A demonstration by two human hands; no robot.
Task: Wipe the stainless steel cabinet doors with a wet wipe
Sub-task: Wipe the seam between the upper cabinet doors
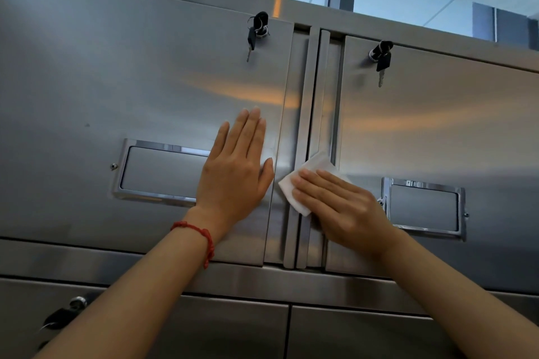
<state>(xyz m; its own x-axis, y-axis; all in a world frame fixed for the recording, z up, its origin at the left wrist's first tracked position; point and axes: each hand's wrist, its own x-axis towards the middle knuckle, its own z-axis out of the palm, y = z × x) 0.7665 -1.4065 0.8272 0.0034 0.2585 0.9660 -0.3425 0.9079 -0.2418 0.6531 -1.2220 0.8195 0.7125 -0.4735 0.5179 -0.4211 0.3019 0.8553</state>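
Two stainless steel cabinet doors fill the view, the left door [116, 81] and the right door [437, 125], meeting at vertical handle strips [306, 96] in the middle. My left hand [236, 172] lies flat on the left door near its right edge, fingers together and pointing up, holding nothing. A red bracelet is on that wrist. My right hand [341, 207] presses a folded white wet wipe [309, 181] against the central strips and the left edge of the right door. Part of the wipe is hidden under my fingers.
A key hangs from the lock of each door, the left key [256, 32] and the right key [382, 61]. Each door has a framed label holder, left holder [160, 172] and right holder [425, 207]. Lower cabinet doors [233, 329] sit below, with another lock [67, 312].
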